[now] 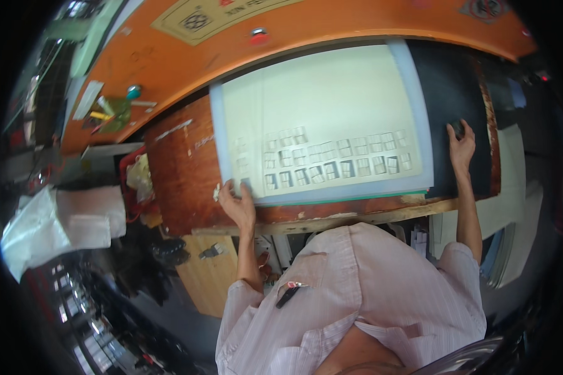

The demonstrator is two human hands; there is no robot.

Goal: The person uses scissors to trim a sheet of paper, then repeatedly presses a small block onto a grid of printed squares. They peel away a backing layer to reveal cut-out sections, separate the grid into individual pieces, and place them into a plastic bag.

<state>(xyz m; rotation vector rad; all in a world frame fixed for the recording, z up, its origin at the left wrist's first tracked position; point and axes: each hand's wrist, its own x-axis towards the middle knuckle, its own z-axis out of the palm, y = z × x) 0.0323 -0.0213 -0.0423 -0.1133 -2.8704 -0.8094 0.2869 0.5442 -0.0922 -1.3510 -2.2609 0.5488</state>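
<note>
A large pale cream sheet [313, 94] lies on a bluish-white backing sheet [421, 125], with several rows of small pale rectangular pieces [363, 167] along its near part. At the near left corner of the sheets is my left hand [238, 207], its thumb apart from the curled fingers. A small crumpled whitish piece [217, 192] shows at the outer side of those fingers, apparently held by them. My right hand [461, 149] is over the black board [441, 87] at the right. Its thumb and fingers curve round something small and dark that I cannot make out.
Beneath the sheets is a reddish-brown wooden table [181, 169] with a worn near edge. An orange ledge [219, 53] runs along the far side, holding a green-lidded item [133, 92] and small tools. White sheeting [62, 219] hangs at the left; pale boards [513, 206] stand at the right.
</note>
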